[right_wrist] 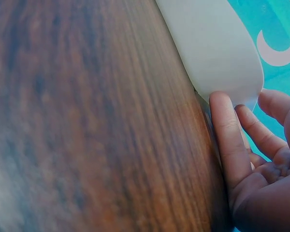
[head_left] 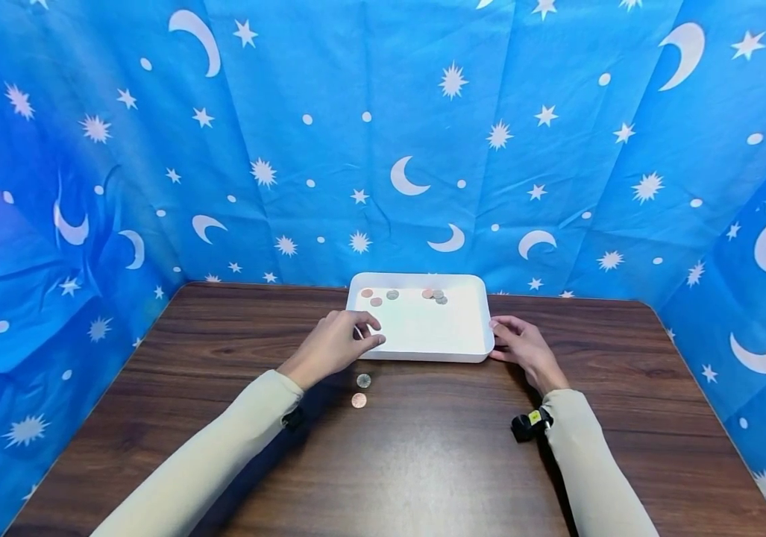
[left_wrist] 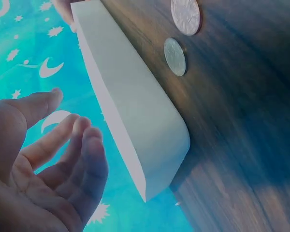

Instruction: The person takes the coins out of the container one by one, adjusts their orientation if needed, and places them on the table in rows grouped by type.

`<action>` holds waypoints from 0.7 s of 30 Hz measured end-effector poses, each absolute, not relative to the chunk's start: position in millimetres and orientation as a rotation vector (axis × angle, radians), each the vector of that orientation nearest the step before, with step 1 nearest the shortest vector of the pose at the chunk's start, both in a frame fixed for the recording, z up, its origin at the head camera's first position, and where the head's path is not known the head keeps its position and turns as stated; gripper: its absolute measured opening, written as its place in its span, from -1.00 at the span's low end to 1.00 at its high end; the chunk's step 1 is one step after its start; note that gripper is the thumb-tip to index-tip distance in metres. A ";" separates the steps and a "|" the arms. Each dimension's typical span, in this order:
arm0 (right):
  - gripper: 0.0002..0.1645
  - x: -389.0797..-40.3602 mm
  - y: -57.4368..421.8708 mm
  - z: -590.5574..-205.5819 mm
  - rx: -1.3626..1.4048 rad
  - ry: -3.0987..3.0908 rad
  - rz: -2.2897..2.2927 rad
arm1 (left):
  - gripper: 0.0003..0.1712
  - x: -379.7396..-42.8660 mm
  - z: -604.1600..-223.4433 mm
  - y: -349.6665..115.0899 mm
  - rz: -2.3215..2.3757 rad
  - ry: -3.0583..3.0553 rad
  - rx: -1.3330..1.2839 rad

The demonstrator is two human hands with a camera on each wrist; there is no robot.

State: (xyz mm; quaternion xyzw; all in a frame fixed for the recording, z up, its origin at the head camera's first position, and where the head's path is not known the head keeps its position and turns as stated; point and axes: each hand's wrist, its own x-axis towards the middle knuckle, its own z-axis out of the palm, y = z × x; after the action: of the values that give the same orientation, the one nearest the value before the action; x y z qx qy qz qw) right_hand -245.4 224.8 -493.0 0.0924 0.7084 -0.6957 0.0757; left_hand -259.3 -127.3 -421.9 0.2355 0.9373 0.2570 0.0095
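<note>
A white rectangular tray (head_left: pixel 423 356) lies on the table, with several copper and silver coins along its far side. My left hand (head_left: pixel 341 343) hovers over the tray's left front corner, its thumb and fingers apart with nothing between them. On the table in front of that corner lie a silver coin (head_left: pixel 364 380) and, nearer to me, a copper coin (head_left: pixel 359 400). At the tray's right end, my right hand (head_left: pixel 520 344) touches the outer wall with its fingertips. In the right wrist view, one straight finger (right_wrist: pixel 227 135) rests against the white wall and another fingertip meets the rim.
The dark wood table (head_left: pixel 450 447) reaches back to a blue cloth (head_left: pixel 356 149) with white moons and stars, which also hangs at both sides. The tray stands close to the table's far edge. A black wrist camera (head_left: pixel 529 425) sits at the right cuff.
</note>
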 end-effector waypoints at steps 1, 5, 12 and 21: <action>-0.40 -245.2 224.6 -492.7 0.277 2.123 -2.085 | -0.74 -262.6 -423.5 -124.6 0.793 2.935 0.744; -0.41 -244.9 223.9 -492.5 0.278 2.121 -2.085 | -0.65 -274.8 -429.8 -113.9 0.756 2.960 0.738; -0.40 -244.5 223.9 -494.4 0.289 2.128 -2.063 | -0.45 -294.0 -441.9 -101.3 0.736 2.939 0.643; -0.40 -245.1 224.0 -493.0 0.279 2.128 -2.075 | -0.41 -321.4 -456.0 -88.9 0.572 2.992 0.646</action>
State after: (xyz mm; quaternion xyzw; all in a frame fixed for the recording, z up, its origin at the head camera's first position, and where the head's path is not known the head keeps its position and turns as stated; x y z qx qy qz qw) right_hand -245.1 224.0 -493.0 0.0931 0.7107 -0.6929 0.0782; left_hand -321.4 -88.9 -456.0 0.2074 0.9608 0.1837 0.0140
